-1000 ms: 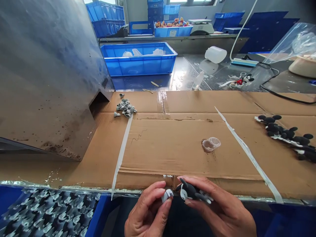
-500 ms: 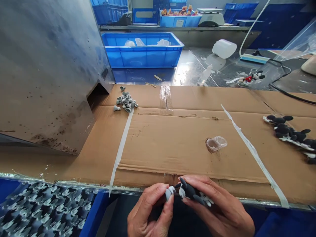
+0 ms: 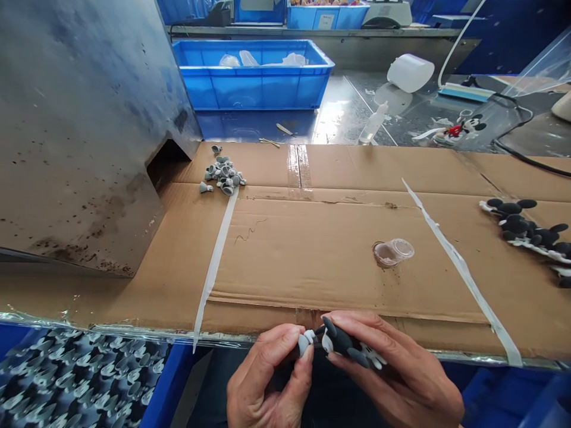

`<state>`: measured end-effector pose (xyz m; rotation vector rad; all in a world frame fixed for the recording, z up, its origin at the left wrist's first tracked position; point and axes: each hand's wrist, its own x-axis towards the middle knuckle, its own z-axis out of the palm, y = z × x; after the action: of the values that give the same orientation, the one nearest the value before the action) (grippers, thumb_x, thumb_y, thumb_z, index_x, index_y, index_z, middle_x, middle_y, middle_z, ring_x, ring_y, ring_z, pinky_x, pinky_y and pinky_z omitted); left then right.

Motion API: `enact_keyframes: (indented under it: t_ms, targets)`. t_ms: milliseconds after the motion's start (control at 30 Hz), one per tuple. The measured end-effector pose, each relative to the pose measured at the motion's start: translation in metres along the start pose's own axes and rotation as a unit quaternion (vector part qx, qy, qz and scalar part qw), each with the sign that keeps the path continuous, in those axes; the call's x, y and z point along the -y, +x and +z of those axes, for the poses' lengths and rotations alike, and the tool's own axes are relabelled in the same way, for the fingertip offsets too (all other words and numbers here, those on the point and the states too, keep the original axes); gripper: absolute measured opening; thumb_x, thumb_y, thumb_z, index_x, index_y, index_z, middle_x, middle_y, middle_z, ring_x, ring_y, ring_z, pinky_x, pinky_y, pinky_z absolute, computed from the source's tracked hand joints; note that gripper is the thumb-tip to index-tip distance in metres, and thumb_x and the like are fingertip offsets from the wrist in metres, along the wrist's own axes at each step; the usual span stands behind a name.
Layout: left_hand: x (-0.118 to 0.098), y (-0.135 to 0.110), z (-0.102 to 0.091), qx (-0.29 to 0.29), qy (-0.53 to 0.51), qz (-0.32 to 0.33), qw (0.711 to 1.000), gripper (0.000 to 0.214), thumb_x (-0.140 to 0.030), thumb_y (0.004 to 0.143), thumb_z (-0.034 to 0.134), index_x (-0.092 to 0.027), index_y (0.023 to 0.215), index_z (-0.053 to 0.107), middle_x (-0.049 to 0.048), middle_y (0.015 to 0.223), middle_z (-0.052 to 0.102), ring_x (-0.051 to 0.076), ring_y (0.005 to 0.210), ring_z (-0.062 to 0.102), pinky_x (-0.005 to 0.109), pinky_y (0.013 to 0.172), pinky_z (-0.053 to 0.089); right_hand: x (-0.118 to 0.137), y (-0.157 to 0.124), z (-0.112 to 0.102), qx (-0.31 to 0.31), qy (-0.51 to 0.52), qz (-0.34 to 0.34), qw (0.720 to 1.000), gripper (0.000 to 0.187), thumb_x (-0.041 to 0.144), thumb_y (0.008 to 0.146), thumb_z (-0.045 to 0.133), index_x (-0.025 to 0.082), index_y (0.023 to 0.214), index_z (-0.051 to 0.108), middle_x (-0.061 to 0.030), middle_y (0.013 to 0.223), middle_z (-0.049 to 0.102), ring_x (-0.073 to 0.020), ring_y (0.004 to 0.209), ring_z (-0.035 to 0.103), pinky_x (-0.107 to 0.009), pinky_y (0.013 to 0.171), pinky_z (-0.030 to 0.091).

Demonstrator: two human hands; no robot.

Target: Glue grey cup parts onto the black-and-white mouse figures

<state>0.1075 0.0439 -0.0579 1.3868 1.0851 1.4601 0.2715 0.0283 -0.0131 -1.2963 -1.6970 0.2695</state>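
Between the thumb and fingers of my left hand [image 3: 270,377] is a small grey-and-white bell-shaped piece [image 3: 305,342]. My right hand [image 3: 395,368] grips a black-and-white mouse figure [image 3: 342,345] with round black ears, lying on its side. The figure's thin black end meets the white part of the small piece; whether the two are joined I cannot tell. Both hands are close together just over the front edge of the cardboard-covered table [image 3: 285,255]. A pile of similar grey pieces [image 3: 224,174] lies at the back left of the cardboard.
Several black-and-white figures [image 3: 529,229] lie in a row at right. A clear plastic cup [image 3: 393,252] lies tipped on the cardboard. A large metal housing [image 3: 80,137] stands at left, above a tray of grey parts [image 3: 80,380]. Behind are a blue bin [image 3: 254,86] and squeeze bottle [image 3: 373,123].
The view has tilted slightly downward, so the table contents sit higher in the picture. Both hands keep their holds, with the small piece and the figure still end to end.
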Motion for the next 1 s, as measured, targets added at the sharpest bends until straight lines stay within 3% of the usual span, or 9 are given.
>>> enact_keyframes:
  t_ms: [367, 567, 700, 1000]
  targets:
    - [-0.0002, 0.0012, 0.0024, 0.001, -0.001, 0.009, 1.0, 0.03, -0.009, 0.087, 0.075, -0.03, 0.107, 0.079, -0.0024, 0.099, 0.08, 0.014, 0.086, 0.075, 0.018, 0.084, 0.059, 0.0013, -0.0005, -0.0001, 0.011, -0.014, -0.002, 1.0, 0.027, 0.022, 0.099, 0.069, 0.024, 0.126, 0.067, -0.003, 0.107, 0.08, -0.0154, 0.093, 0.078, -0.018, 0.09, 0.062]
    - [0.0006, 0.0004, 0.0059, -0.024, -0.005, 0.022, 0.999, 0.025, -0.008, 0.088, 0.074, -0.025, 0.105, 0.079, -0.0006, 0.097, 0.079, 0.014, 0.085, 0.075, 0.019, 0.081, 0.059, -0.0008, -0.0023, 0.001, 0.016, -0.027, -0.012, 0.999, 0.019, 0.028, 0.102, 0.066, 0.019, 0.119, 0.068, -0.0039, 0.104, 0.08, -0.0108, 0.095, 0.077, -0.01, 0.096, 0.055]
    - [0.0015, 0.0017, 0.0041, -0.008, 0.001, 0.047, 0.999, 0.023, -0.009, 0.09, 0.073, -0.024, 0.106, 0.078, -0.0002, 0.097, 0.079, 0.014, 0.083, 0.075, 0.02, 0.079, 0.059, -0.0014, -0.0028, 0.0029, 0.017, -0.027, -0.012, 0.999, 0.019, 0.025, 0.103, 0.065, 0.019, 0.121, 0.067, -0.003, 0.106, 0.08, -0.0103, 0.1, 0.076, -0.01, 0.101, 0.052]
    - [0.0023, -0.0003, 0.0074, -0.022, 0.005, 0.045, 0.999, 0.02, -0.011, 0.09, 0.074, -0.025, 0.104, 0.078, -0.0006, 0.095, 0.079, 0.013, 0.082, 0.075, 0.019, 0.078, 0.058, -0.0047, -0.0067, 0.0051, 0.024, -0.025, -0.008, 0.999, 0.023, 0.024, 0.102, 0.065, 0.021, 0.124, 0.067, -0.0032, 0.11, 0.079, -0.0124, 0.101, 0.076, -0.013, 0.099, 0.055]
